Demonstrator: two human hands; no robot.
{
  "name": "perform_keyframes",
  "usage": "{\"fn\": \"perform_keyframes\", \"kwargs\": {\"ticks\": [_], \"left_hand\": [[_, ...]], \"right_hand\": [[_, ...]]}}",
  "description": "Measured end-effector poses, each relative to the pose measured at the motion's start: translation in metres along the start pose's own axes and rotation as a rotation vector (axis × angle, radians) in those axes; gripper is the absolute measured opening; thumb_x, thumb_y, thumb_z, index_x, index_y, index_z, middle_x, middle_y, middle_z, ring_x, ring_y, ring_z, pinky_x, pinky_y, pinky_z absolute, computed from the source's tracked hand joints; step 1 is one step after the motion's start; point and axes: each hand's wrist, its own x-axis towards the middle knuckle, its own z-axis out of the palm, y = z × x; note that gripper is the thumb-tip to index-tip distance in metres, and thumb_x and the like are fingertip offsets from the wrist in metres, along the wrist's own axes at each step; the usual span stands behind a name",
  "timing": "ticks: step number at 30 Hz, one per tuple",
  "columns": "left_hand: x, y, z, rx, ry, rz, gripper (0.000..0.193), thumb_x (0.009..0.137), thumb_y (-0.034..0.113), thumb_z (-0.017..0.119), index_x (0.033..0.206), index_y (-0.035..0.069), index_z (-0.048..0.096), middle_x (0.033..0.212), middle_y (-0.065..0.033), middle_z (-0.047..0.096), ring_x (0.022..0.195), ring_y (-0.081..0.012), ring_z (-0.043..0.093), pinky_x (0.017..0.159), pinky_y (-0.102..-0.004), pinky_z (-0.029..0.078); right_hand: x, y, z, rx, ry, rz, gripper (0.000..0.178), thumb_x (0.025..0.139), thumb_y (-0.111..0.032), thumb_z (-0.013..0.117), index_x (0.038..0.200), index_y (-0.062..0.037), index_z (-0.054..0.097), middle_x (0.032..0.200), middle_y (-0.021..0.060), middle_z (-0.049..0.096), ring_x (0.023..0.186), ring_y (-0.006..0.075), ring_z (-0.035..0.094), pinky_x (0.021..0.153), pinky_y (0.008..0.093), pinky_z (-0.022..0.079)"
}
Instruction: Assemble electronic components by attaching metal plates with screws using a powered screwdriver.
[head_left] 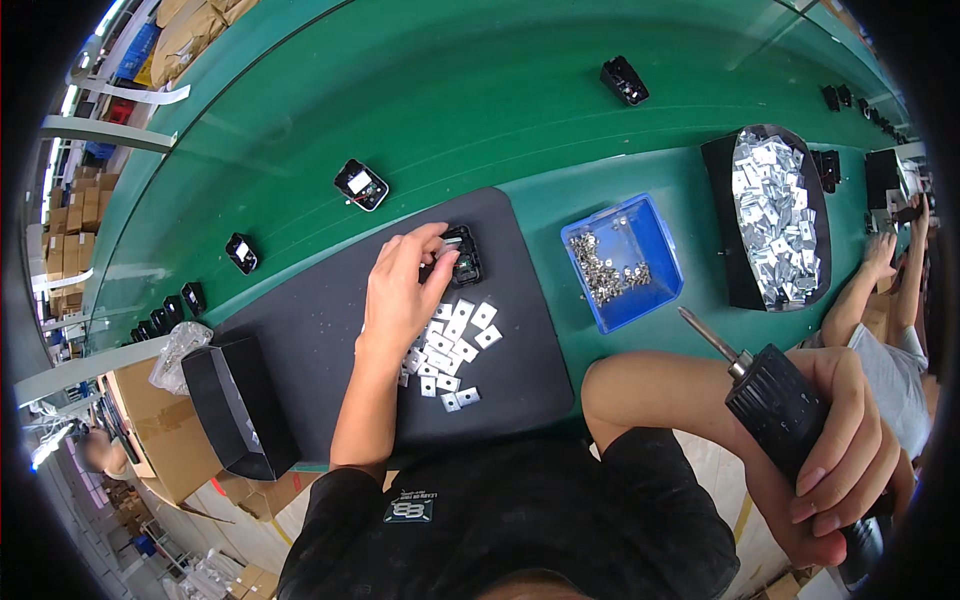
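The left hand [397, 285] is reaching over a black plastic housing [474, 256] with a green board inside, lying on a dark flat mat [530, 345], seemingly to steady it; its fingers are curving close around there, but I can't tell whether they're pinching anything. The right hand [845, 440] is wrapping its fingers firmly around a black-handled screwdriver [775, 405], well apart from the housing. Loose silver rectangular plates [440, 345] are lying nearer, and a blue plastic bin [666, 245] of small silver screws [600, 275] is sitting to the right, presumably for easy reach.

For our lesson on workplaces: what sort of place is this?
Probably an assembly workshop: a blue bin of small metal parts, a black screwdriver in the right hand, and spaced black housings.
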Motion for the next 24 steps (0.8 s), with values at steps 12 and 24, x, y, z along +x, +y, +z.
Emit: {"fn": "perform_keyframes", "kwargs": {"ticks": [12, 24], "left_hand": [[-0.003, -0.011, -0.002, 0.044, -0.042, 0.066, 0.014, 0.072, 0.007, 0.074, 0.085, 0.007, 0.069, 0.086, -0.0047, 0.061, 0.081, -0.0223, 0.057, 0.078, -0.0342, 0.041], [-0.001, -0.019, 0.002, 0.068, -0.058, 0.116, 0.025, 0.073, 0.008, 0.074, 0.095, 0.005, 0.064, 0.104, -0.0093, 0.065, 0.091, -0.0246, 0.059, 0.086, -0.0343, 0.044]], "right_hand": [[-0.002, 0.012, 0.004, -0.028, -0.017, -0.017, 0.031, 0.071, -0.017, 0.078, 0.096, -0.0118, 0.061, 0.064, -0.0046, 0.064, 0.049, 0.0054, 0.06, 0.053, 0.0181, 0.054], [-0.005, 0.016, 0.007, 0.063, -0.027, -0.049, 0.032, 0.07, -0.017, 0.077, 0.097, -0.0111, 0.062, 0.064, -0.0045, 0.063, 0.048, 0.0049, 0.06, 0.051, 0.0176, 0.053]]}}
